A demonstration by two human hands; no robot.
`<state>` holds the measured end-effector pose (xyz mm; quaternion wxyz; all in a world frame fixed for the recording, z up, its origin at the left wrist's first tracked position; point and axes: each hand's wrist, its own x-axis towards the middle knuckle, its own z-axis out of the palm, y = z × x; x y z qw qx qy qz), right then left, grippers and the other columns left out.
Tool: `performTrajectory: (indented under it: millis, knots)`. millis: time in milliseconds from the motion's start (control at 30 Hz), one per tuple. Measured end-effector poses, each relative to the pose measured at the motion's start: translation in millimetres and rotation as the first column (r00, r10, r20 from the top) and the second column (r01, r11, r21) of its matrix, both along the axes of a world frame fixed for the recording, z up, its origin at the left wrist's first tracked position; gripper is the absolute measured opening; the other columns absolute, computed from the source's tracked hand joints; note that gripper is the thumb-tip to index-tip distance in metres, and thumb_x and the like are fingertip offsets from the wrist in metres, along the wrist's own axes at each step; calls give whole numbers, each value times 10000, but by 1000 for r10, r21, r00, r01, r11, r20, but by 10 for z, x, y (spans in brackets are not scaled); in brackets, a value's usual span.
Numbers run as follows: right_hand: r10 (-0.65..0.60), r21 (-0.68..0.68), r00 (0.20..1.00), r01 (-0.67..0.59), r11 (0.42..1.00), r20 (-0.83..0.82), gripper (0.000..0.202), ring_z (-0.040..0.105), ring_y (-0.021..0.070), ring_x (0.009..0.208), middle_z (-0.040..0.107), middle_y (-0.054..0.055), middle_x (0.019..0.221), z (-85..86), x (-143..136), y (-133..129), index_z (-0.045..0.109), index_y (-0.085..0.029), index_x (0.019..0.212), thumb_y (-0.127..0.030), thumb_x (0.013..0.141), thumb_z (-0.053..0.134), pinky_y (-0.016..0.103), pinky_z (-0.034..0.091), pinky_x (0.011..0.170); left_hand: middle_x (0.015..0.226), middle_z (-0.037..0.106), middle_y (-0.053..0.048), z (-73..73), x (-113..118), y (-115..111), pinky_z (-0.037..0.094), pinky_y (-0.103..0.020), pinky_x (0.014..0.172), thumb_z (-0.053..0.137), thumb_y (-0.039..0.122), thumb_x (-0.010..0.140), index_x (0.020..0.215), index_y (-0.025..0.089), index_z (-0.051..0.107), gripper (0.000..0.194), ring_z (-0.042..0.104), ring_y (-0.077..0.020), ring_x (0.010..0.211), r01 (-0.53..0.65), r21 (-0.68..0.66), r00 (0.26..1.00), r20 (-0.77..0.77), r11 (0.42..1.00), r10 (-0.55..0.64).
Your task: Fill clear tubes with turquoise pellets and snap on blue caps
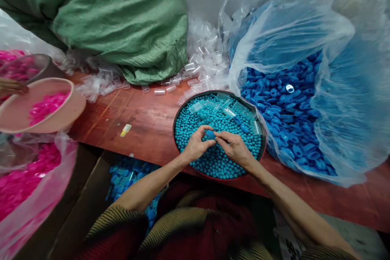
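My left hand and my right hand meet over a round dark tray filled with small teal beads. Both pinch a small blue plastic cap between their fingertips, just above the beads. Several clear plastic tubes and a few blue caps lie on the beads at the tray's far side. The tray sits at the near edge of a red-brown table.
A clear bag of blue caps lies right of the tray. Clear tubes pile behind it, by a green sack. At left are a pink bowl and bag of pink caps, where another person's fingers show. Blue pieces fill a box below the table.
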<state>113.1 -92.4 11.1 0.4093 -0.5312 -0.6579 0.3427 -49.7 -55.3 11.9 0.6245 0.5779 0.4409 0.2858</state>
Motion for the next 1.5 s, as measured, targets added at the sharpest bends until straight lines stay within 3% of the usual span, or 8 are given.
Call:
performTrajectory:
  millis: [100, 267, 400, 533, 667, 800, 1100, 1500]
  knots:
    - [53, -172, 981, -86, 981, -189, 231, 642, 171, 783, 692, 42, 926, 17, 85, 52, 700, -212, 965, -273, 761, 611, 337, 521, 761, 683, 505, 67, 14, -52, 56, 362, -176, 388, 604, 262, 733, 1094, 200, 463, 392, 465, -53, 418, 74, -46, 997, -4, 996, -75]
    - [-278, -384, 812, 73, 920, -513, 520, 612, 136, 621, 671, 17, 865, 12, 10, 103, 569, -195, 1188, -333, 696, 667, 342, 547, 639, 778, 562, 33, 25, -114, 94, 423, -191, 459, 580, 285, 772, 1130, 210, 456, 386, 509, -80, 539, 136, 22, 991, -16, 991, -135]
    - [-219, -204, 944, 171, 964, -245, 445, 658, 214, 877, 680, 95, 1039, 17, -108, 32, 568, -174, 1206, -352, 799, 565, 421, 518, 849, 1087, 604, -50, -8, -90, 41, 501, -298, 779, 573, 260, 786, 1276, 201, 411, 520, 589, -159, 868, 119, 189, 993, -50, 975, -111]
    - [-15, -18, 991, 18, 1000, 131, 604, 527, 291, 1193, 535, 173, 1311, -48, -164, -93, 423, -149, 1362, -419, 835, 546, 459, 461, 958, 1320, 505, -89, -2, -31, -20, 388, -349, 1007, 543, 239, 790, 1322, 173, 406, 553, 512, -214, 1145, 73, 255, 997, 1, 964, -76]
    - [-42, 41, 948, 30, 999, 316, 949, 580, 333, 1115, 522, 221, 1289, -151, -208, -178, 174, -114, 1462, -504, 742, 654, 452, 536, 816, 1145, 591, -68, 43, -5, -48, 455, -310, 862, 530, 225, 772, 1288, 156, 436, 529, 574, -166, 912, 106, 173, 993, 42, 979, -115]
    - [-72, 110, 901, 28, 994, 428, 865, 669, 311, 888, 608, 209, 1128, -105, -221, -193, 174, -93, 1438, -495, 799, 595, 416, 561, 665, 866, 595, -8, 92, 1, -70, 457, -262, 748, 569, 230, 745, 1166, 153, 487, 436, 543, -130, 760, 94, 103, 993, 60, 990, -100]
    - [-159, 268, 844, 19, 963, 513, 742, 639, 305, 881, 584, 206, 1061, -100, -274, -125, 281, -62, 1352, -465, 798, 565, 418, 559, 652, 848, 578, 1, 177, 83, -125, 435, -226, 733, 565, 193, 742, 1049, 166, 508, 313, 537, -114, 773, -87, 13, 988, 131, 996, 85]
    - [-39, 53, 772, 7, 999, 634, 714, 638, 278, 770, 595, 206, 1041, -152, -473, -130, 351, -43, 1333, -476, 798, 541, 355, 514, 552, 826, 561, 6, 4, -16, -181, 433, -238, 716, 553, 252, 794, 976, 180, 534, 197, 530, -121, 760, -129, 99, 991, -26, 987, 132]
